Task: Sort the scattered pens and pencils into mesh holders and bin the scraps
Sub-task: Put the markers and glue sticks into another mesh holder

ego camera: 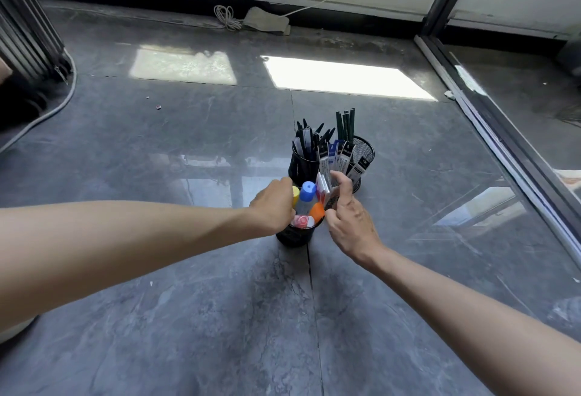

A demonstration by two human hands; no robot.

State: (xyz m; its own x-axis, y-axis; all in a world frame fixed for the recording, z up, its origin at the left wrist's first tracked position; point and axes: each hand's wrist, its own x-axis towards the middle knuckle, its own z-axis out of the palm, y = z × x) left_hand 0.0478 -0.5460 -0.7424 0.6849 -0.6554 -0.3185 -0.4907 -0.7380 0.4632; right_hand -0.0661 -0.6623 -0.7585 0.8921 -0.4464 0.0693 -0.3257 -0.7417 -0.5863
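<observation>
On the grey tiled floor, the right hand pinched small white flat packets in its fingers at the near black mesh holder; the left hand curled over its left rim, grip hidden.

Mid-frame on the floor, the nearest holder holds bottles, a small pack at their right; behind stands the pen holder, the pencil holder to its right (packets just before it).
</observation>
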